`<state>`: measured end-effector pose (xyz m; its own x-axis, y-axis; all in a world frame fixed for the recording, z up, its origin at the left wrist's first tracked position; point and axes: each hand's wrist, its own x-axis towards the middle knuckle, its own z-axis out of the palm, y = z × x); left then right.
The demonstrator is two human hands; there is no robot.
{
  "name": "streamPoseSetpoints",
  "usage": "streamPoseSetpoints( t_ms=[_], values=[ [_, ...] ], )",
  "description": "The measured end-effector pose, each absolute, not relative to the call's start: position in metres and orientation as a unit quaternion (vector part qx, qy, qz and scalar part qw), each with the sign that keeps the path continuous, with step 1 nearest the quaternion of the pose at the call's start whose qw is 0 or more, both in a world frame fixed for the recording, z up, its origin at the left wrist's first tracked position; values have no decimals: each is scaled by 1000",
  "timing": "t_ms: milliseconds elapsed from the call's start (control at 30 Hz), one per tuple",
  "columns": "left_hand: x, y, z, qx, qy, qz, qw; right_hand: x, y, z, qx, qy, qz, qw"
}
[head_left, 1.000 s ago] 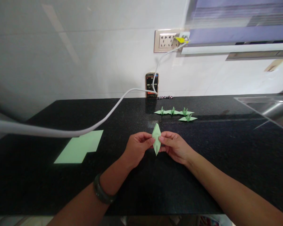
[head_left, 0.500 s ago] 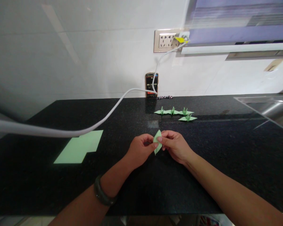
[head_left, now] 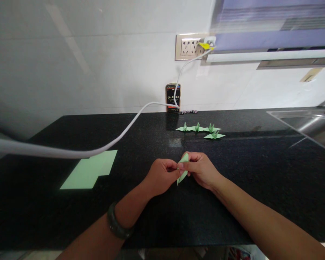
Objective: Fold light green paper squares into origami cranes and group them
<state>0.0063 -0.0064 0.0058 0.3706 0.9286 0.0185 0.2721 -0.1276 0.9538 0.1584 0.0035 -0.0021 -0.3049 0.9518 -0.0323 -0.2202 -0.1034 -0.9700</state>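
Observation:
Between my two hands is a small folded piece of light green paper (head_left: 183,174), diamond-shaped with pointed ends, held just above the black counter. My left hand (head_left: 162,177) pinches its left edge with thumb and forefinger. From the other side my right hand (head_left: 202,169) grips it, the thumb lying across its front near the left thumb. Fingers cover the middle of the paper. Beyond my hands, several folded green paper cranes stand on the counter: a row (head_left: 197,128) and a single crane (head_left: 215,135) in front of it.
Flat green paper sheets (head_left: 83,175) lie overlapping at the left on the black counter (head_left: 141,224). A phone (head_left: 173,97) showing a timer leans on the wall. A white cable (head_left: 130,127) crosses the left side from the socket panel (head_left: 188,47). A metal sink (head_left: 314,124) is at the right.
The folded paper has tilted and shifted slightly right and down. My right thumb has moved left across it, close to my left thumb. Both hands keep hold.

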Motion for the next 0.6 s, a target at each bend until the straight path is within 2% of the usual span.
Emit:
streamPoseSetpoints(
  t_ms=[167,400,467,600],
  values=[
    [6,-7,6,664,456,319,500,160,5,4,-370,-431,646,511],
    [6,-4,9,582,457,365,565,163,8,8,-391,-419,625,530],
    [5,-2,9,537,451,402,589,165,9,7,-408,-456,610,502],
    [4,2,5,480,429,454,615,163,6,4,-406,-554,615,388]
  ],
)
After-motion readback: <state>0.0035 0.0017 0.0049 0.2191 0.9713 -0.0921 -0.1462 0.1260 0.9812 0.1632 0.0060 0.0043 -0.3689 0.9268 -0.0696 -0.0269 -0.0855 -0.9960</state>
